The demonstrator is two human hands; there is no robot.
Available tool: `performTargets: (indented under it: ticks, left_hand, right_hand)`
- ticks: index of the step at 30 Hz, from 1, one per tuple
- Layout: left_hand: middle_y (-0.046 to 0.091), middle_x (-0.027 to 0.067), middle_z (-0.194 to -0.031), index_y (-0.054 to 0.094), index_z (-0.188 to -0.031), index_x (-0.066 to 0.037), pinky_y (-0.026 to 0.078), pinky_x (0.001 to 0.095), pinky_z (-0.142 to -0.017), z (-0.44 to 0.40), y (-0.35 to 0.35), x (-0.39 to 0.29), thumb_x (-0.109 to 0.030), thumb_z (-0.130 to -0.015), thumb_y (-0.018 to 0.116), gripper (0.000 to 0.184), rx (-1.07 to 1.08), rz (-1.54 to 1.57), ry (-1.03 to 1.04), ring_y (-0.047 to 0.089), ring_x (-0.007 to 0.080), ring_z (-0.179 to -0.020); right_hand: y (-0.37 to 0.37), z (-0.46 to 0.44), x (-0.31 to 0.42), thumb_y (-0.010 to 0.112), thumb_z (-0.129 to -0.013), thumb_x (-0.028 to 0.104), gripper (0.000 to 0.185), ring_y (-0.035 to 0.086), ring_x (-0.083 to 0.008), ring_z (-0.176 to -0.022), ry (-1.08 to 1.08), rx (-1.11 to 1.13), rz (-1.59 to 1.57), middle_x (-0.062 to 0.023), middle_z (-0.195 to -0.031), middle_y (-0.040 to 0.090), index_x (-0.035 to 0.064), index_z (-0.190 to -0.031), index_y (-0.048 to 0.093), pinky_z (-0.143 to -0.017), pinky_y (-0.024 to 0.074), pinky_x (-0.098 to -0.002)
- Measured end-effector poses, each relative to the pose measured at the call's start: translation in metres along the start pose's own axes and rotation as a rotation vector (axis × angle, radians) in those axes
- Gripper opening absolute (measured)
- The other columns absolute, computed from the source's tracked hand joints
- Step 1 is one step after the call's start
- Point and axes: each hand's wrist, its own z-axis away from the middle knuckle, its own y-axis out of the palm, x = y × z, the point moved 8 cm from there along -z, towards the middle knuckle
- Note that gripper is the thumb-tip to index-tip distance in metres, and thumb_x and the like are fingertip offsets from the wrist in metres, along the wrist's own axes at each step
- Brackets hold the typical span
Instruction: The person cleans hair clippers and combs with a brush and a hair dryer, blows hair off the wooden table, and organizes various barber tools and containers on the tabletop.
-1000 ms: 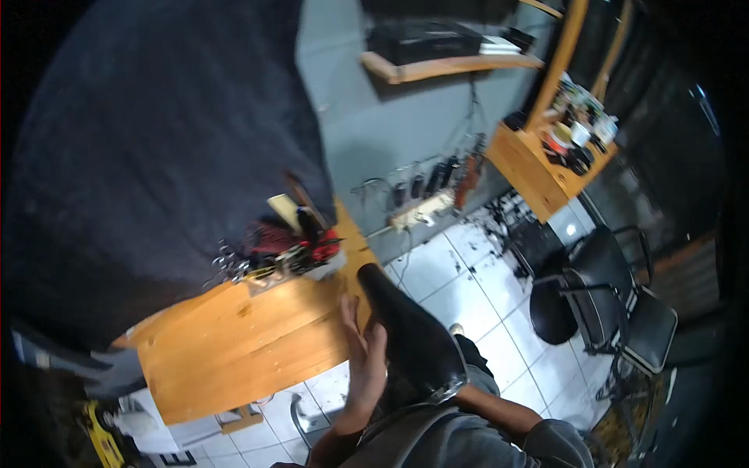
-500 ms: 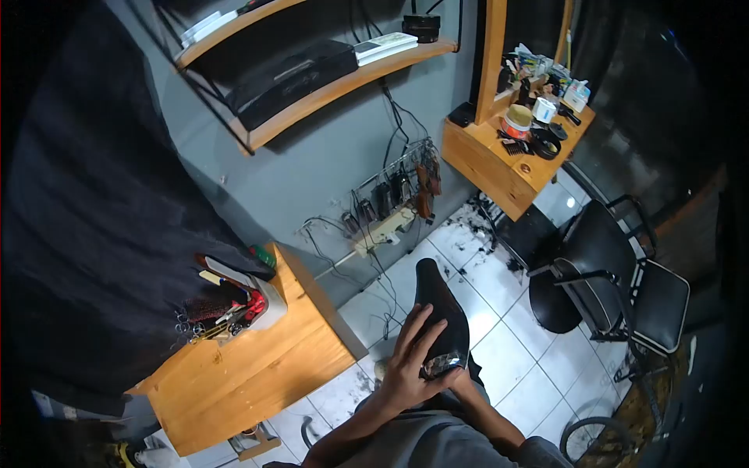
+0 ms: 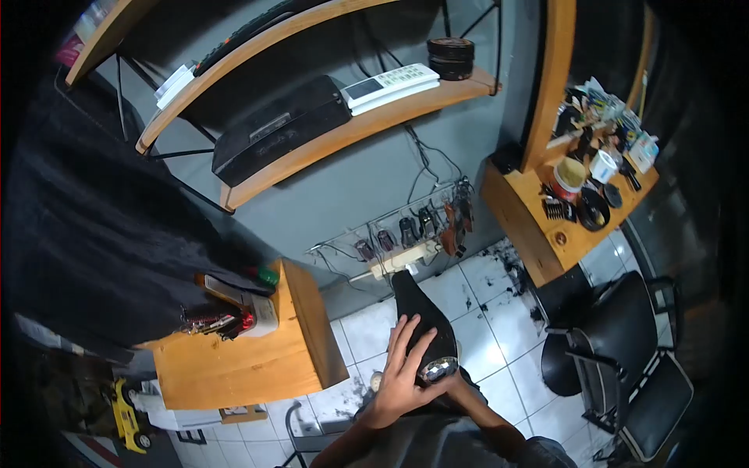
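A black hair dryer (image 3: 426,321) is at the lower middle, its narrow end facing the wall and its shiny round end near the body. My left hand (image 3: 402,382) lies over its left side near the shiny end, fingers curved on the casing. My right hand (image 3: 454,388) is at the near end, beneath and behind the dryer, supporting it; its fingers are mostly hidden.
A wooden counter (image 3: 234,370) at left bears a holder (image 3: 264,313) with tools. Clippers hang on a wall rack (image 3: 406,232), under a shelf (image 3: 367,121). Jars and combs stand on a wooden ledge (image 3: 538,210) at right, near a black chair (image 3: 608,335).
The view has turned towards the wall and shelves. My left hand, beside the dryer with its fingers off the casing at first, came onto it. The dryer now points towards the wall rack.
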Motion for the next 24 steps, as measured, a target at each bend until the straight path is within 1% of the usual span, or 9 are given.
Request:
performTargets:
  ticks: [6,10,14,16,17,18,20,21,24]
  left_hand:
    - [0.035,0.0246,-0.150,0.051,-0.137,-0.003,0.033,0.0503,-0.112,-0.013,0.004,0.016,-0.027,-0.077,0.082,0.071,-0.074,-0.054,-0.137,0.030,0.0448,-0.141]
    - [0.033,0.0256,-0.151,0.048,-0.139,-0.003,0.029,0.0502,-0.114,-0.012,-0.009,0.038,-0.027,-0.081,0.078,0.070,-0.106,-0.058,-0.233,0.028,0.0438,-0.143]
    - [0.035,0.0280,-0.149,0.046,-0.137,0.004,0.029,0.0453,-0.113,-0.009,-0.025,0.083,-0.018,-0.086,0.068,0.060,-0.232,-0.011,-0.260,0.033,0.0440,-0.140]
    - [0.039,0.0266,-0.146,0.048,-0.135,0.003,0.032,0.0412,-0.111,-0.006,-0.035,0.117,-0.018,-0.094,0.060,0.047,-0.376,0.141,-0.305,0.038,0.0397,-0.137]
    - [0.043,0.0258,-0.143,0.048,-0.135,0.003,0.034,0.0398,-0.110,-0.003,-0.040,0.138,-0.019,-0.097,0.057,0.045,-0.427,0.136,-0.339,0.042,0.0374,-0.134]
    - [0.047,0.0250,-0.140,0.049,-0.134,0.004,0.035,0.0383,-0.109,-0.001,-0.045,0.165,-0.021,-0.099,0.055,0.043,-0.481,0.132,-0.370,0.046,0.0352,-0.131]
    - [0.054,0.0204,-0.133,0.049,-0.134,0.003,0.038,0.0356,-0.106,0.019,-0.034,0.245,-0.027,-0.100,0.056,0.046,-0.549,0.409,-0.598,0.051,0.0301,-0.124]
    - [0.052,0.0176,-0.135,0.047,-0.137,0.002,0.039,0.0349,-0.104,0.027,-0.023,0.279,-0.032,-0.102,0.054,0.049,-0.576,0.521,-0.642,0.050,0.0244,-0.122]
    - [0.052,0.0122,-0.132,0.014,-0.151,0.002,0.037,0.0325,-0.103,0.038,0.002,0.297,-0.040,-0.098,0.060,0.081,-0.674,0.677,-0.848,0.050,0.0178,-0.118]
  right_hand:
    - [-0.006,-0.010,-0.011,0.080,-0.074,0.013,0.046,0.067,-0.0190,-0.097,0.058,0.136,-0.061,-0.0100,-0.105,0.070,0.0048,-0.116,0.063,-0.085,0.0527,-0.0336]
    - [0.014,-0.029,-0.020,0.080,-0.074,0.012,0.046,0.067,-0.0186,-0.097,0.090,0.212,-0.126,-0.0097,-0.105,0.070,0.0049,-0.116,0.063,-0.085,0.0525,-0.0334]
    - [0.042,-0.058,-0.032,0.080,-0.074,0.012,0.046,0.067,-0.0182,-0.097,0.163,0.260,-0.171,-0.0094,-0.105,0.070,0.0050,-0.117,0.063,-0.086,0.0523,-0.0332]
    - [0.048,-0.070,-0.020,0.074,-0.082,0.010,0.053,0.059,-0.0191,-0.105,0.033,0.280,-0.008,-0.0081,-0.116,0.063,0.0012,-0.130,0.053,-0.092,0.0481,-0.0319]
    - [0.058,-0.068,-0.050,0.073,-0.081,0.004,0.076,0.055,-0.0200,-0.113,0.174,0.392,-0.066,-0.0092,-0.123,0.060,0.0034,-0.147,0.035,-0.099,0.0437,-0.0330]
    - [0.057,-0.067,-0.058,0.074,-0.081,0.008,0.077,0.056,-0.0186,-0.107,0.177,0.412,-0.048,-0.0092,-0.117,0.061,0.0039,-0.147,0.035,-0.094,0.0452,-0.0318]
    - [0.055,-0.070,-0.070,0.078,-0.079,0.014,0.080,0.058,-0.0159,-0.094,0.175,0.448,-0.013,-0.0093,-0.107,0.063,0.0049,-0.147,0.035,-0.084,0.0482,-0.0294]
    - [0.054,-0.073,-0.084,0.076,-0.082,0.018,0.076,0.062,-0.0159,-0.079,0.230,0.437,0.043,-0.0080,-0.093,0.065,0.0038,-0.145,0.038,-0.071,0.0520,-0.0300]
    - [0.054,-0.098,-0.082,0.073,-0.083,0.019,0.069,0.063,-0.0181,-0.063,0.334,0.409,0.182,-0.0076,-0.079,0.065,0.0017,-0.142,0.042,-0.057,0.0529,-0.0317]
